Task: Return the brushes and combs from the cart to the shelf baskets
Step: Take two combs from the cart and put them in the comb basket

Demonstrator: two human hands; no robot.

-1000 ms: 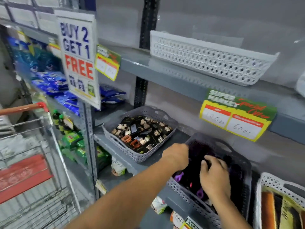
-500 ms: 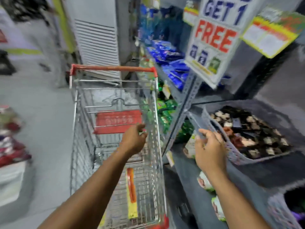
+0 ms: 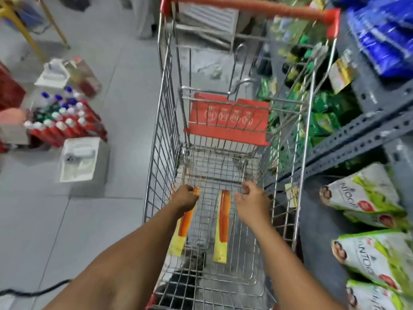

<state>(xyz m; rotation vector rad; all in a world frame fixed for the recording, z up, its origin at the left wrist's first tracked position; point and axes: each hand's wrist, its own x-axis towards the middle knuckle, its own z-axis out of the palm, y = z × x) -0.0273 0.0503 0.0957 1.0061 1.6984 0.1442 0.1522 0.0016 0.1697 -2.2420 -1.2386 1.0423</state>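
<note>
Hands reach down into the wire cart (image 3: 169, 121), both arms stretched over its near end. The left hand (image 3: 184, 198) has its grip closed around the top of one long orange-and-yellow packaged comb (image 3: 182, 229), which slants along the cart's left wall with its yellow end toward the near end of the basket. The right hand (image 3: 251, 203) hangs above the cart floor with fingers loosely curled and apart, its grip open and holding nothing. Between the two hands a second comb (image 3: 222, 227) of the same kind lies flat on the cart's wire bottom, just beside the right hand, apart from the first one. At the far end of the cart the red child-seat flap (image 3: 228, 121) stands folded up below the red push handle (image 3: 250, 6). To the right of the cart runs a grey metal shelf (image 3: 362, 135) carrying green packets, blue bags higher up and white-and-green pouches (image 3: 366, 195) nearer. On the floor to the cart's left sit bottles (image 3: 64, 119) with white and blue caps and a white box (image 3: 79, 159).
</note>
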